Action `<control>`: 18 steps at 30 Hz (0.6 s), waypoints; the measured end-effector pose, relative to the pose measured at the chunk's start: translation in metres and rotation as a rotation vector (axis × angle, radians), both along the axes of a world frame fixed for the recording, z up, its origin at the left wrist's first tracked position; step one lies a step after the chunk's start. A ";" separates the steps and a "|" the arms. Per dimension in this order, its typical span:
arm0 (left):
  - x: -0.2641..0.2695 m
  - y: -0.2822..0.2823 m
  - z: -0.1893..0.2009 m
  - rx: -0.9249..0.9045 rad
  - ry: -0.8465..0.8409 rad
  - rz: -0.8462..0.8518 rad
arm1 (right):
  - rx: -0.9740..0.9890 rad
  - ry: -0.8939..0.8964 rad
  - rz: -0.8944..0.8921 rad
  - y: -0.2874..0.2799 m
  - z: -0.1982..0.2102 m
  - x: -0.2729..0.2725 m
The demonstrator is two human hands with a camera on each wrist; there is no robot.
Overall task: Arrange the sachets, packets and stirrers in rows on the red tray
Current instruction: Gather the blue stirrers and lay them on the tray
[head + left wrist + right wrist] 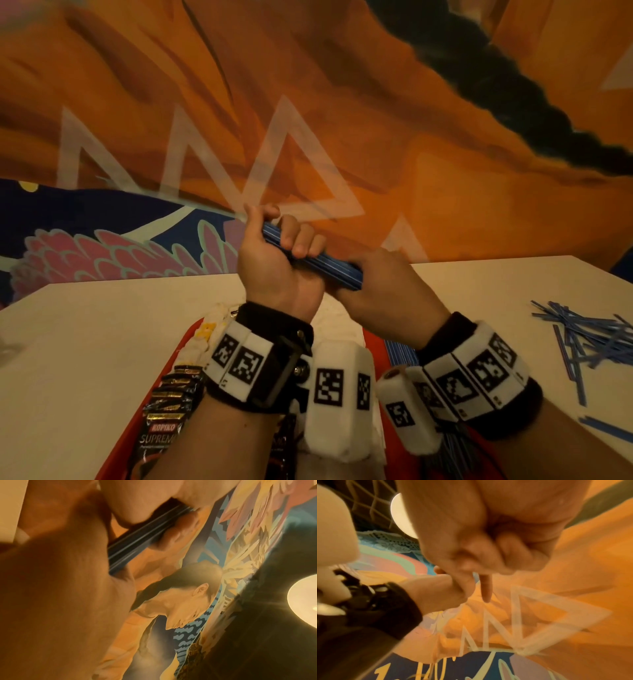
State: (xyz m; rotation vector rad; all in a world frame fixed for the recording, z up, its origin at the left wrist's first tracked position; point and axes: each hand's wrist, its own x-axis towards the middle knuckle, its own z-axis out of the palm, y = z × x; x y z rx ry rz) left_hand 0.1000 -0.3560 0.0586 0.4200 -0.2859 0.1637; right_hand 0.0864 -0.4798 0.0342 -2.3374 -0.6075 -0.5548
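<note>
A bundle of blue stirrers [318,258] is held slanted in the air above the red tray [156,394]. My left hand [284,236] grips its upper part, fingers curled round it. My right hand [373,277] holds the lower end, fingers curled. The left wrist view shows the bundle [137,538] as dark strips between both hands. The right wrist view shows my right hand's curled fingers [496,555] with my left hand [440,586] beyond. On the tray lie dark coffee sachets [171,401] at left, white packets [202,339] further back, and blue stirrers [400,353] at right, partly hidden by my wrists.
A loose heap of blue stirrers [589,335] lies on the pale table [85,342] to the right of the tray, with a few more [606,428] nearer the front. A painted orange wall [342,120] stands close behind the table.
</note>
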 end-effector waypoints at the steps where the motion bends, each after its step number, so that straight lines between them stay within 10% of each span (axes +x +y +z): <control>1: 0.000 -0.001 0.000 0.019 0.001 -0.007 | -0.055 -0.006 -0.056 -0.002 -0.001 0.002; 12: -0.004 -0.007 0.001 0.183 -0.038 0.092 | -0.165 0.108 -0.374 -0.010 0.006 -0.003; 18: 0.004 0.006 0.004 -0.006 0.069 0.078 | 0.174 -0.036 0.081 -0.011 0.007 0.000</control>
